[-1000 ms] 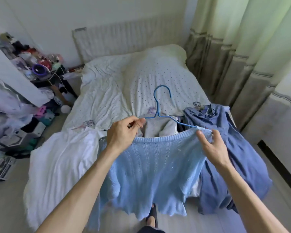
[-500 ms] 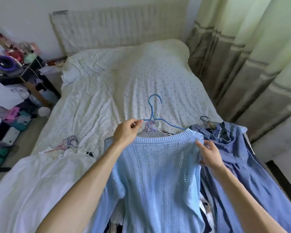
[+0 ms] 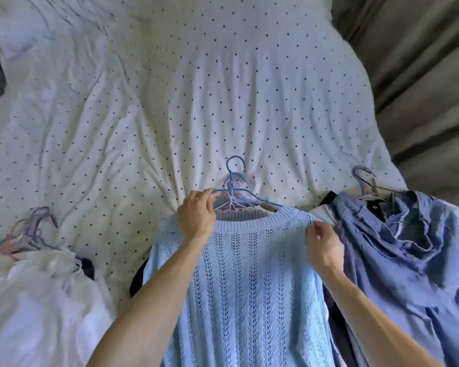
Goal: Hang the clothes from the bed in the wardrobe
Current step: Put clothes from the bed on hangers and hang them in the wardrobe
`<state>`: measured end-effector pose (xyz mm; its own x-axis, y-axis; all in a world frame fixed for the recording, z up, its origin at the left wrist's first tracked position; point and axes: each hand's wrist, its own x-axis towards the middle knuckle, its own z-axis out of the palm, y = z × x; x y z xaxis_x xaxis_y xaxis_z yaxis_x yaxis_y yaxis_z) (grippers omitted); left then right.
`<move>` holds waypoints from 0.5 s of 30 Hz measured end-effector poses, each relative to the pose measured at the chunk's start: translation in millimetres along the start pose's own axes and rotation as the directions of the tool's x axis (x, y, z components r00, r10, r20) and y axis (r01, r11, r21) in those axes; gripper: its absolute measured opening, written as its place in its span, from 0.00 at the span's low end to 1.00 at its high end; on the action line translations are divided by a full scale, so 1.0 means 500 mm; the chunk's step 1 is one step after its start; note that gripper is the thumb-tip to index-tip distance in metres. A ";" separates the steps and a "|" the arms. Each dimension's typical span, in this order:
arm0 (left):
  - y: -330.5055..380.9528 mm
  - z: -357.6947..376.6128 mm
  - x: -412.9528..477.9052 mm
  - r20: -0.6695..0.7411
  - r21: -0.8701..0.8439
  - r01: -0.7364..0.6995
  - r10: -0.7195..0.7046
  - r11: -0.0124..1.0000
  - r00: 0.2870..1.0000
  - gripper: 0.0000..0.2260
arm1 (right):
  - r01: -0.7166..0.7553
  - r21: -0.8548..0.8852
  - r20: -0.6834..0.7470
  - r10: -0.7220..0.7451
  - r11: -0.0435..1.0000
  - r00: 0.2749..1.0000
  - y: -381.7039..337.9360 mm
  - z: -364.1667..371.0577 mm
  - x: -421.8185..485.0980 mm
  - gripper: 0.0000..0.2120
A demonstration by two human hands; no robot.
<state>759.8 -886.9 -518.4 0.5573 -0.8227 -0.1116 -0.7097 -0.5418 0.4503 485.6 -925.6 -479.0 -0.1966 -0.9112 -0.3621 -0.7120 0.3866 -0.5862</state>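
Note:
A light blue knitted sweater (image 3: 252,282) lies spread at the near edge of the bed (image 3: 186,96), on top of other clothes. A blue wire hanger (image 3: 235,186) sits at its neckline, one arm running into the collar on the right. My left hand (image 3: 196,218) pinches the hanger's left arm at the sweater's left shoulder. My right hand (image 3: 322,250) pinches the sweater's right shoulder edge. More hangers lie under the blue one.
A blue denim garment (image 3: 408,255) on a wire hanger (image 3: 366,181) lies to the right. A white garment (image 3: 37,308) with several pastel hangers (image 3: 27,234) lies at the left. Grey-beige curtains (image 3: 419,64) hang along the bed's right side.
The view has dropped closer over the bed. The sweater has been lowered flat onto the pile, and both hands have stayed at its shoulders with the hanger.

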 end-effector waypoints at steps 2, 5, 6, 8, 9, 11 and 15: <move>-0.025 0.063 0.027 0.051 0.003 0.031 -0.031 1.000 0.998 0.12 | 0.002 -0.035 -0.002 -0.002 0.999 1.000 0.010 0.051 0.028 0.12; -0.065 0.149 0.034 0.095 0.061 0.028 -0.034 0.998 0.995 0.14 | 0.237 -0.313 0.120 -0.210 0.920 0.970 0.064 0.118 0.038 0.21; -0.076 0.172 0.030 0.080 0.094 0.022 -0.030 0.995 0.996 0.14 | 0.332 -0.426 0.200 -0.271 0.841 0.942 0.092 0.139 0.036 0.25; -0.095 0.210 0.026 0.075 0.167 0.012 -0.025 0.986 0.997 0.17 | 0.407 -0.551 0.313 -0.272 0.728 0.910 0.131 0.167 0.030 0.32; -0.101 0.222 0.027 0.104 0.204 0.002 -0.024 0.979 0.994 0.18 | 0.391 -0.577 0.334 -0.229 0.717 0.914 0.141 0.175 0.030 0.33; -0.109 0.236 0.031 0.192 0.252 -0.023 -0.027 0.968 0.981 0.21 | 0.368 -0.611 0.368 -0.160 0.701 0.916 0.145 0.178 0.034 0.34; -0.111 0.211 0.043 0.438 0.259 -0.058 -0.064 0.964 0.897 0.26 | 0.361 -0.648 0.477 -0.012 0.671 0.879 0.091 0.155 0.049 0.35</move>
<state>765.6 -892.7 -639.3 0.3565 -0.7783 -0.5169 -0.8279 -0.5196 0.2112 500.7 -919.1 -571.0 0.1574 -0.7376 -0.6566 -0.9853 -0.1615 -0.0548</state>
